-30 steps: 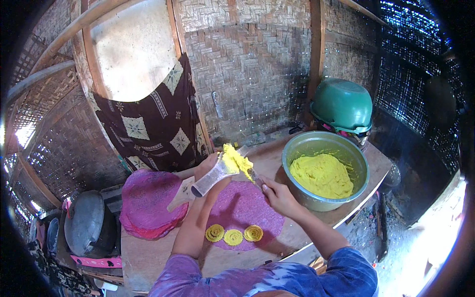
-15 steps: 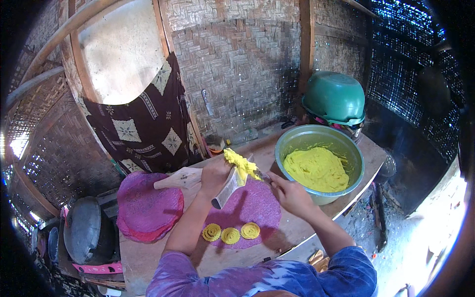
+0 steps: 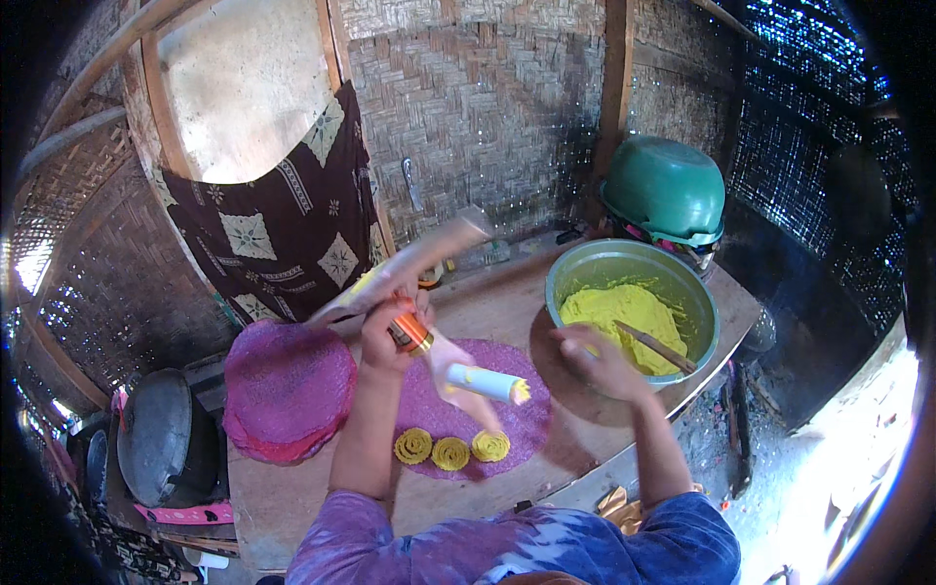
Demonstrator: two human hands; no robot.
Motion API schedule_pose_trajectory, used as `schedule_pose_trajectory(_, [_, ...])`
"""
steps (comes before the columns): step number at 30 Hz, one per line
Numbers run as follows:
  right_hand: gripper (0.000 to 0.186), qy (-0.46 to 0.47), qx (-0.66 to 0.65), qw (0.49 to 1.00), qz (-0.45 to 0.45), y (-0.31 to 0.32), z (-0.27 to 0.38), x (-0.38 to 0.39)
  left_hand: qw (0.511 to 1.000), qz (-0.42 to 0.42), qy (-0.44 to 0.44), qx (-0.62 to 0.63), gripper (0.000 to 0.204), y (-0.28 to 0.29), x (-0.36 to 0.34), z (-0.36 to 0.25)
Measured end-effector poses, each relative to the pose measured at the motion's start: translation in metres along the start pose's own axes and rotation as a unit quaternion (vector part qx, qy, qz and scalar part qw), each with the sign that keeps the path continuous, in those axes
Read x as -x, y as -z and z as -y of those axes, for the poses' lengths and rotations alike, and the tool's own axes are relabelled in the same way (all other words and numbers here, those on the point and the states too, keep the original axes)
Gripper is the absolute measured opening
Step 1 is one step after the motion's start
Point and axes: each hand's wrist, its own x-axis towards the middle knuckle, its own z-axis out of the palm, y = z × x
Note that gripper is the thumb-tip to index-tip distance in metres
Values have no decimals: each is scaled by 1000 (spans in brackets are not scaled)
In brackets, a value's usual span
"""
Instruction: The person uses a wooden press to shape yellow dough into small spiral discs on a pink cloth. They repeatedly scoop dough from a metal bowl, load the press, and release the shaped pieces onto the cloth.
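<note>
In my left hand is a wooden dough press, blurred by motion, with an orange can-like cylinder at my fingers. A white tube with yellow dough at its tip points right, over a purple lacy disc. Three yellow dough coils lie along the disc's near edge. My right hand, somewhat blurred, is beside the large green basin, its fingers apart and seemingly holding nothing. A wooden-handled tool rests on the yellow dough inside the basin.
Purple discs are stacked at the table's left. An upturned green basin stands behind the dough. A dark lidded pot is left of the wooden table. A patterned cloth hangs from the woven wall behind.
My right hand has let go of the wooden-handled tool, which now lies in the basin. The dough lump is off the press, which has swung around in my left hand, showing the white tube.
</note>
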Motion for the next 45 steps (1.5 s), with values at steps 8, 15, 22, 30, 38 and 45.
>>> schedule_pose_trajectory(8, [99, -169, -828, 456, 278, -113, 41, 18, 981, -177, 31, 78, 7, -2, 21, 42])
schedule_pose_trajectory(15, [65, -93, -492, 865, 33, -37, 76, 17, 658, 73, -7, -750, 19, 30, 92, 33])
schedule_pose_trajectory(22, [90, 184, -22, 981, 61, -37, 106, 6, 790, 153, 173, -569, 30, -34, 106, -13])
schedule_pose_trajectory(30, [99, 173, 52, 956, 229, -66, 116, 5, 736, 217, 251, -590, 56, -9, 134, 23])
schedule_pose_trajectory(38, [113, -30, -322, 785, 528, -80, 52, -20, 819, 180, 238, -490, 62, 5, 145, -8])
schedule_pose_trajectory(45, [121, -93, -642, 350, 676, -159, 4, 0, 998, 6, -39, -39, 113, -1, 87, -70])
